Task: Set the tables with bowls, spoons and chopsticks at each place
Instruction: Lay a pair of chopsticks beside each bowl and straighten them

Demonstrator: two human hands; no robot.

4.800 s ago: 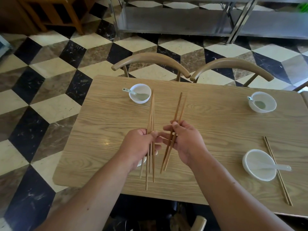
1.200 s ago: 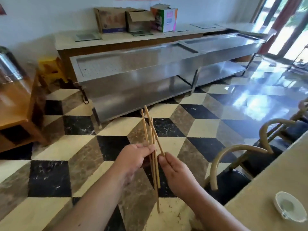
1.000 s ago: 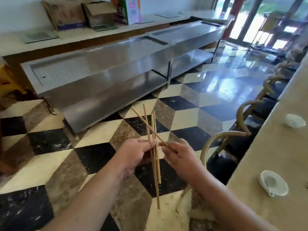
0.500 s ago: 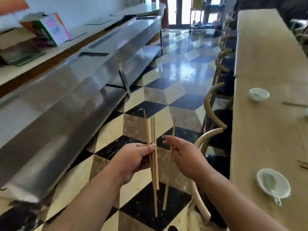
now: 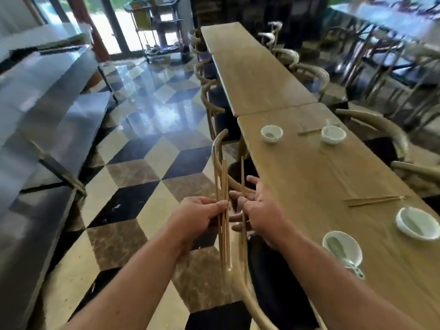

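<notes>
We're in the aisle beside the long pale wooden table (image 5: 309, 177) on the right of the frame, and this is the chopstick round. Our left hand (image 5: 198, 219), low centre, has its fingers clenched around a bundle of slim light-wood chopsticks (image 5: 223, 179), held upright over the chequered floor. Our right hand (image 5: 264, 210), just beside it, pinches a separated chopstick (image 5: 242, 172), its outer fingers splayed loose. Whether that's one stick or two, the blur won't say. On the table, a laid near pair (image 5: 373, 200) and a laid far pair (image 5: 314, 131) already serve the right-hand places. The small white ceramic bowl (image 5: 352, 244) at lower right, with a pale spoon (image 5: 342, 254) in it, shows no chopsticks beside it. Neither does the far white bowl (image 5: 271, 139). So we judge we're peeling off a pair for the nearest unfinished place. Next we need two sticks in the right hand, tips even. Then it swings across the table edge and lays them flat beside that near bowl, clear of the curved tan chair back (image 5: 217, 148).
</notes>
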